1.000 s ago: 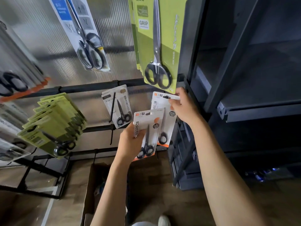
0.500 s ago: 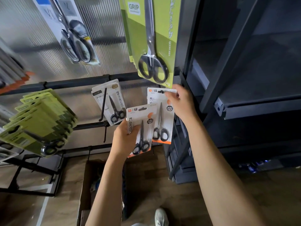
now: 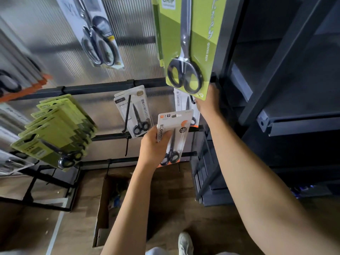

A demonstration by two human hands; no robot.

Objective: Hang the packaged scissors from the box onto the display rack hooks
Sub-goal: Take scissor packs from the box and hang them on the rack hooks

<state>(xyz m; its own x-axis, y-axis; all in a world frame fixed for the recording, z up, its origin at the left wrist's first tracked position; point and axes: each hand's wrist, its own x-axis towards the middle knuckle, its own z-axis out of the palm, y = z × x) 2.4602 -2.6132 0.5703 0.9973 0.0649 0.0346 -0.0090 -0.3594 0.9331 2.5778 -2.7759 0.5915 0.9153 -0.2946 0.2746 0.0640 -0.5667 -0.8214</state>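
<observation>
L hand [image 3: 153,144] grips white scissors pack [image 3: 173,137] w/ curled fingers, below rack bar [image 3: 95,88]. R hand [image 3: 208,103] at 2nd pack [image 3: 181,100] behind green card [image 3: 185,43]; grip can't tell. Box [image 3: 104,205] on floor.

Above your right hand [image 3: 207,103], a large green scissors pack [image 3: 185,43] hangs low, crowding it. A dark shelf post [image 3: 227,52] blocks its right. Left of it, bare ribbed panel [image 3: 160,102] lies open before another hanging pack [image 3: 135,111].

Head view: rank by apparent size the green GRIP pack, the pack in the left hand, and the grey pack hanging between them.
1. Green GRIP pack, though nearest the camera.
2. Left hand's pack.
3. Grey pack; close to the second, so unsure.
</observation>
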